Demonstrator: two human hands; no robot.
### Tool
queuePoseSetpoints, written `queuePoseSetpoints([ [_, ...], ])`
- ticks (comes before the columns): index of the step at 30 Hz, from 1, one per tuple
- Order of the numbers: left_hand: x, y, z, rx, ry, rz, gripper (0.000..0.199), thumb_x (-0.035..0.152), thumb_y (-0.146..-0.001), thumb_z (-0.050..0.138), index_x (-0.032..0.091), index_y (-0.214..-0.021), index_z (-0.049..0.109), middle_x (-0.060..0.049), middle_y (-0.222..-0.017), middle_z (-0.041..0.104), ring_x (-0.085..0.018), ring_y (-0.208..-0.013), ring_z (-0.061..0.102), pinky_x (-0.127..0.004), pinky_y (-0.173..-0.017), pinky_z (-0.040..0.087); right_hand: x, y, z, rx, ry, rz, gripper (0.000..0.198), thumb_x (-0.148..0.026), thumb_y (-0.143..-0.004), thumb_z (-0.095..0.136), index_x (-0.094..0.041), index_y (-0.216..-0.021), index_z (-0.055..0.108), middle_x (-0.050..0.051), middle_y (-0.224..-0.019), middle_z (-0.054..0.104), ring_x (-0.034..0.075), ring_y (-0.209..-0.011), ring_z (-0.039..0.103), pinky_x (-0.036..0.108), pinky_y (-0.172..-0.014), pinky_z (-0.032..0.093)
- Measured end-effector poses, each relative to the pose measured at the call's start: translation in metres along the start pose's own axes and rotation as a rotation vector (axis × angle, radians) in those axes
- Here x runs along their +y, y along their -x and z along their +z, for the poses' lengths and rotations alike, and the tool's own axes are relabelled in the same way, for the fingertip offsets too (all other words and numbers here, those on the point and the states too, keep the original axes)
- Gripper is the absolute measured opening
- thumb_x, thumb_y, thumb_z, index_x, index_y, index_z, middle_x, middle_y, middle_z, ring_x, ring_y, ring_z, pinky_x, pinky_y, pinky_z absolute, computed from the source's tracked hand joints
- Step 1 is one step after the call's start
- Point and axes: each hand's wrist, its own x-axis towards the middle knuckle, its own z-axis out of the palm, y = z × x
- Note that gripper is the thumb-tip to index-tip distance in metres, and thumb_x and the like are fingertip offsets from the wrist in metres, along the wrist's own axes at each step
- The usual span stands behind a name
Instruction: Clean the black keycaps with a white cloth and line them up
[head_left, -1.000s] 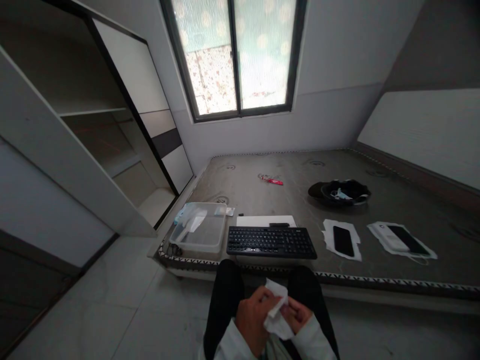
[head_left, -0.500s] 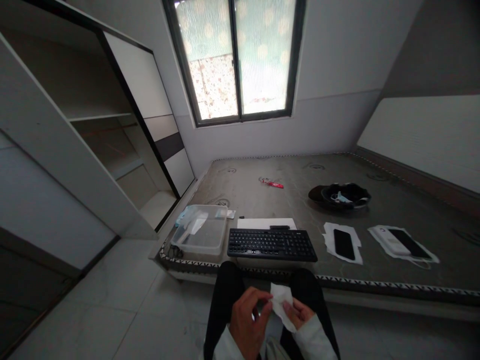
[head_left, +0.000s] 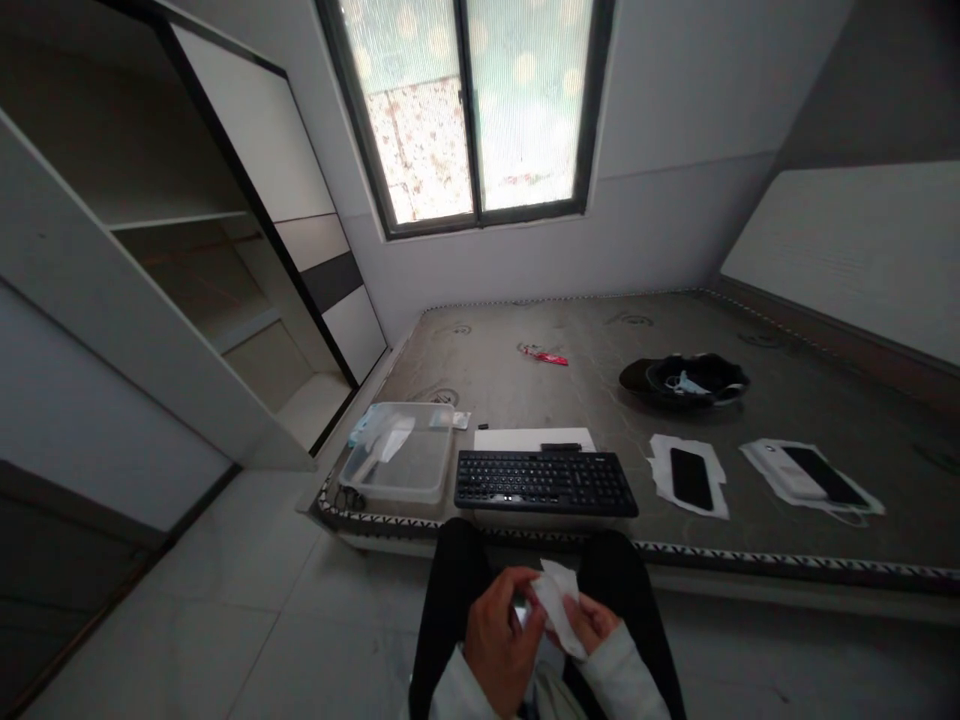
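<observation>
1. Head view: right hand [head_left: 594,624] has the white tissue [head_left: 559,606] pinched between thumb and fingers.
2. Left hand [head_left: 501,632] curled, fingertips at the tissue's left edge; can't tell if clamped.
3. Tissue sits above the lap, between the knees, near side of the bed [head_left: 592,335].
4. On the bed's near edge, left to right: clear bin [head_left: 431,480], black keyboard [head_left: 546,484], dark phone [head_left: 690,480] on white sheet.
5. Cap [head_left: 686,382] farther back, right.

Tissue [head_left: 559,603] is just plain white, keyboard [head_left: 546,482] black, trousers [head_left: 457,560] black too. Mattress [head_left: 495,380] is kinda greyish brown with darker swirls, plus black-and-white zigzag trim [head_left: 750,559].
</observation>
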Motion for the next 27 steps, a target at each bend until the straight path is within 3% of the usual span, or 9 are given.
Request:
queuePoseSetpoints([
  [6,-0.005,-0.005,0.003,-0.018,-0.006,-0.050,0.008,0.022,-0.078,0.059,0.023,-0.086,0.060,0.000,-0.075,0.063,-0.012,-0.056,0.051,-0.023,-0.055,0.043,0.003,-0.008,0.000,-0.048,-0.056,0.061,0.049,-0.050,-0.045,0.086,-0.015,-0.077,0.075,0.011,-0.063,0.075,0.027,-0.059,0.071,0.035,-0.058,0.057],
  [10,-0.009,-0.010,0.002,-0.032,0.050,-0.083,0.028,0.025,-0.082,0.054,0.024,-0.109,0.061,-0.005,-0.100,0.066,-0.012,-0.061,0.056,-0.026,-0.062,0.047,0.001,-0.009,0.002,-0.004,-0.037,0.030,0.051,-0.056,-0.046,0.083,-0.015,-0.074,0.075,0.011,-0.064,0.075,0.027,-0.057,0.071,0.033,-0.054,0.056],
  [16,-0.010,-0.016,0.002,-0.061,0.056,-0.151,0.012,0.021,-0.076,0.061,0.020,-0.070,0.071,0.000,-0.060,0.063,-0.013,-0.054,0.053,-0.023,-0.052,0.039,0.009,-0.014,-0.003,-0.041,-0.043,0.065,0.044,-0.049,-0.049,0.084,-0.015,-0.075,0.077,0.010,-0.064,0.076,0.026,-0.058,0.071,0.033,-0.056,0.056],
  [20,-0.006,-0.013,0.006,-0.088,0.160,-0.127,0.018,0.033,-0.079,0.063,0.020,-0.084,0.074,-0.002,-0.070,0.069,-0.011,-0.053,0.053,-0.021,-0.052,0.041,0.007,-0.017,-0.003,0.044,0.050,0.011,0.034,-0.040,-0.044,0.083,-0.016,-0.066,0.077,0.011,-0.062,0.075,0.030,-0.060,0.071,0.036,-0.056,0.057],
  [23,-0.010,-0.012,0.014,-0.122,0.272,-0.082,0.026,0.036,-0.073,0.071,0.021,-0.094,0.076,-0.004,-0.079,0.071,-0.010,-0.053,0.055,-0.020,-0.051,0.044,0.000,-0.016,-0.001,0.090,0.100,-0.083,0.025,-0.029,-0.038,0.080,-0.019,-0.061,0.077,0.012,-0.065,0.076,0.033,-0.063,0.071,0.038,-0.059,0.058],
  [27,-0.017,-0.014,0.025,-0.030,0.271,-0.080,0.017,0.029,-0.072,0.074,0.023,-0.087,0.078,-0.004,-0.075,0.068,-0.011,-0.059,0.060,-0.019,-0.054,0.048,0.006,-0.017,-0.002,0.096,0.167,-0.136,0.014,-0.026,-0.040,0.075,-0.021,-0.053,0.075,0.010,-0.062,0.075,0.031,-0.060,0.069,0.039,-0.059,0.057],
])
